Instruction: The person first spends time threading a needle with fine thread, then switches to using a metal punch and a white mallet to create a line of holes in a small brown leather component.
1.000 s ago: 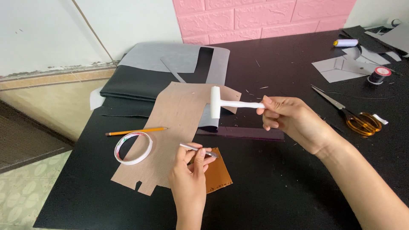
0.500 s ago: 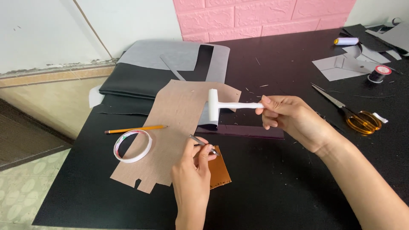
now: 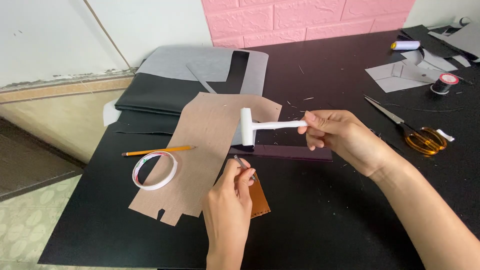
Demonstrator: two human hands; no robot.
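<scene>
My right hand grips the handle of a small white mallet, whose head hangs above the table near a dark purple strip. My left hand pinches a thin metal punch tool, holding it tilted over a small brown leather piece. The leather piece lies on the black table, partly under my left hand. A large tan paper pattern lies beside it to the left.
A roll of white tape and an orange pencil lie on the left. Black and grey fabric sheets are stacked at the back. Orange-handled scissors, a thread spool and grey paper pieces sit on the right.
My left hand has tilted the punch tool more upright over the brown leather. The mallet in my right hand stays almost where it was.
</scene>
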